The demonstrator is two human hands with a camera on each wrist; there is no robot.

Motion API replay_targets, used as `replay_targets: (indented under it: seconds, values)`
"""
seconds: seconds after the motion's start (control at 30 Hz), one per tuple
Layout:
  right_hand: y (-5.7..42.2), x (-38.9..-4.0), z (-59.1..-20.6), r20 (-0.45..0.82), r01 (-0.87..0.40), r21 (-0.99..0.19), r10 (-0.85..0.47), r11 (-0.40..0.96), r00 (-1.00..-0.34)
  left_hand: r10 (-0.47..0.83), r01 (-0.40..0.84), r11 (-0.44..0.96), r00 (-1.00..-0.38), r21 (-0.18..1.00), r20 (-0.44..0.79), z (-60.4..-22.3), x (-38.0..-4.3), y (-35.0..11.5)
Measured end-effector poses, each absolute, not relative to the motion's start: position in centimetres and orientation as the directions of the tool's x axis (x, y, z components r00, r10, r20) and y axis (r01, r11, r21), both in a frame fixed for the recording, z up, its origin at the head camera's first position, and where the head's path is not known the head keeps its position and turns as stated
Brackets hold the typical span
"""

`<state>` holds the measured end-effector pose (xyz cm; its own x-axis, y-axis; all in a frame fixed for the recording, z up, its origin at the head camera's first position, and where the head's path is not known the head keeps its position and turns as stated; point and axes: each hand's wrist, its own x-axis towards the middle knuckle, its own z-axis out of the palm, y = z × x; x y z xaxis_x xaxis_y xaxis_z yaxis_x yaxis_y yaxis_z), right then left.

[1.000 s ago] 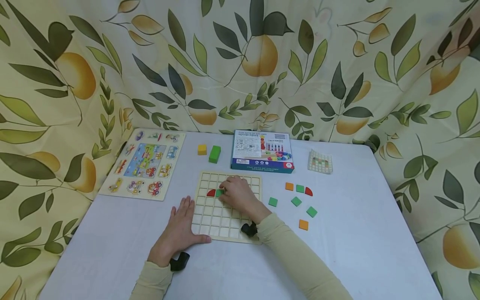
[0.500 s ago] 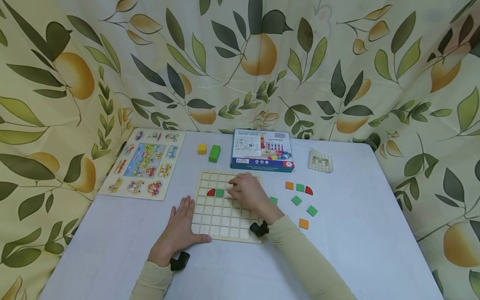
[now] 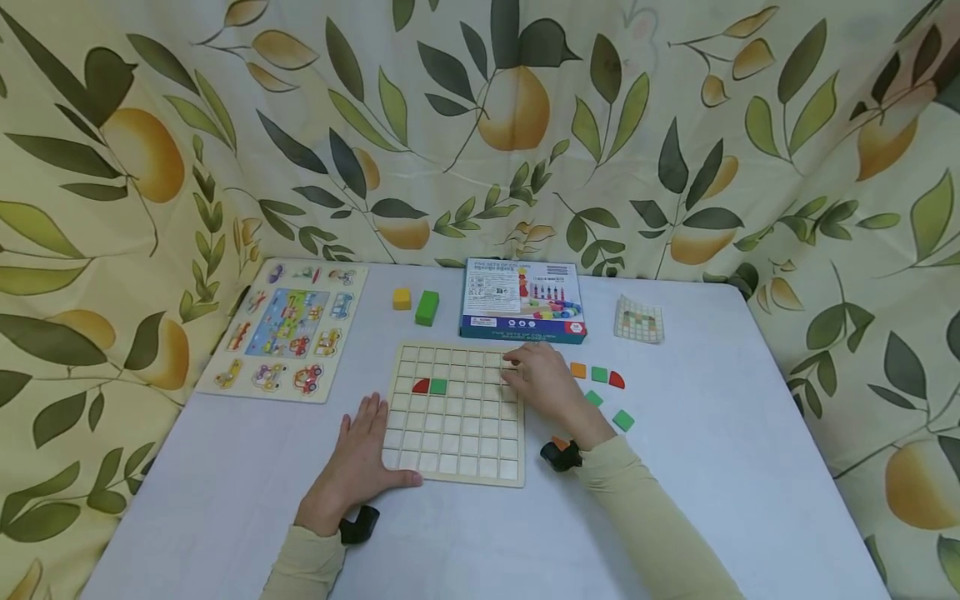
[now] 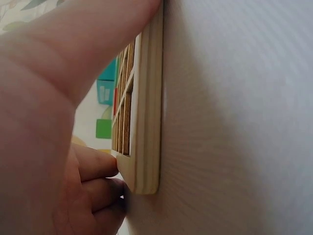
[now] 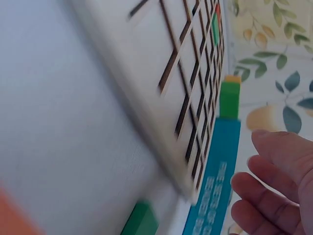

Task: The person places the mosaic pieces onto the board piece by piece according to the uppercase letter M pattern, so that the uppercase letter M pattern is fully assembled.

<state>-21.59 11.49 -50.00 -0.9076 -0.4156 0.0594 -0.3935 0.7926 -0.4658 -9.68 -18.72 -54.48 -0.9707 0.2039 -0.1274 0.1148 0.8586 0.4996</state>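
A pale wooden grid board [image 3: 450,442] lies flat on the white cloth. Side by side in its cells are a red quarter-circle tile [image 3: 421,387] and a green square tile [image 3: 438,387]. My left hand [image 3: 356,454] rests along the board's left side, fingers extended, with the thumb at the near edge; the left wrist view shows fingertips touching the board's side [image 4: 149,122]. Over the board's upper right edge is my right hand [image 3: 551,383]. Its fingers are loosely bent and hold nothing, as the right wrist view shows. One loose green tile [image 5: 141,219] appears beside the board there.
Right of the board lie loose tiles, including an orange square [image 3: 577,370], a green square [image 3: 623,420] and a red quarter circle [image 3: 617,380]. Behind are a toy box [image 3: 522,321], a pattern card [image 3: 640,321], a green block [image 3: 427,308], a yellow block [image 3: 402,299] and a picture puzzle [image 3: 337,321].
My right hand has let go of the green square in the grid and moved right to the board's edge, now covering one loose green tile. The left hand stays in place.
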Motion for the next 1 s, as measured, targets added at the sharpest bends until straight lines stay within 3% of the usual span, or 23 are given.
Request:
replay_targets:
  seconds: [0.63,1.0]
  values:
    - [16.9,-22.0,-50.0,0.024,-0.307,-0.459,-0.334,0.834,-0.942,0.200,0.116,0.858,-0.973,0.501,-0.118,-54.4,-9.6,-18.7]
    - [19.8,-22.0,-50.6,0.003,-0.282,-0.381,-0.304,0.881,-0.953,0.201,0.117,0.859,-0.972,0.499,-0.119,-54.3,-9.6,-18.6]
